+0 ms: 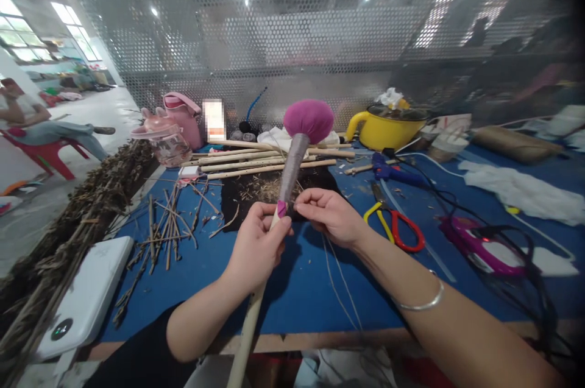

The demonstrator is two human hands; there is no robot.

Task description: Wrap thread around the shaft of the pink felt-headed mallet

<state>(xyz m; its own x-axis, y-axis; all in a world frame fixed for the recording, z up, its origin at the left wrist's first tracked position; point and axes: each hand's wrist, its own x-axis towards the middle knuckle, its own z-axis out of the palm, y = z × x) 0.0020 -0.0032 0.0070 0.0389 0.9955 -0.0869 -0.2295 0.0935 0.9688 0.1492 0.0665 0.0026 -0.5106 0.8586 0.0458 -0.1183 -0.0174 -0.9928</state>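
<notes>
Steering from afar, I had the left hand [256, 248] grasping a pale stick [247, 327] just below the grey wrapping [293, 165], beside a magenta scrap [282, 209] at that binding's lower end. The purple padded head [309, 120] topped the stick, beyond both hands. To the left hand's right, the right hand [336, 217] was pinched, thumb to finger, on thread [338, 278], whose loose strands hung beneath it over the worktop [301, 293]. I judged the step to be securing the binding's lower end; my next move, I reckoned, called for a firm left grip and even tension from the right. Scissors [406, 232] lay just right of the right hand.

Writing gave me little. Green digits glowed on a white power bank [86, 296], left of the left hand, too small for me to read surely. Far beyond that hand, a pale item [214, 117] was pixelated past reading. I could make out no brand anywhere.
</notes>
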